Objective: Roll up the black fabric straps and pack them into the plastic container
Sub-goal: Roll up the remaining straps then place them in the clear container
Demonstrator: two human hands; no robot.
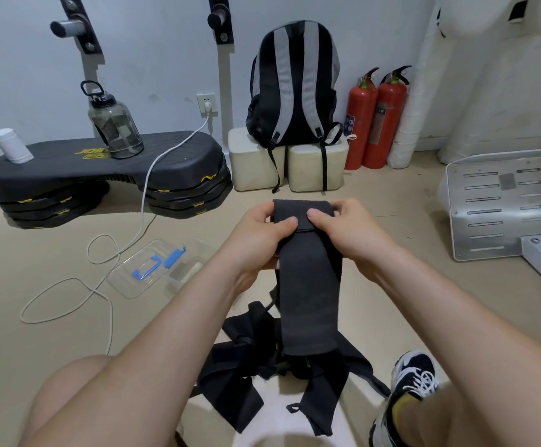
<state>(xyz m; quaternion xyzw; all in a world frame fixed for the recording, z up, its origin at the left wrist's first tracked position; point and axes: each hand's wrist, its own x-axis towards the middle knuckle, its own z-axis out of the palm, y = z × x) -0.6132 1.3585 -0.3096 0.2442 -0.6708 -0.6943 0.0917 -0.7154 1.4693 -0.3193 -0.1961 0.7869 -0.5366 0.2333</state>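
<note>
In the head view, the left hand (pixel 259 235) and right hand (pixel 346 233) both pinch the folded top end of one black strap (pixel 308 295), thumbs on top. Its length hangs down to the heap of straps (pixel 230 369) on the floor. The roll looks barely begun. The plastic container (pixel 179 280), on the floor left of the forearms, appears to hold no straps yet, so nearly everything remains.

No legible text or labels.
</note>
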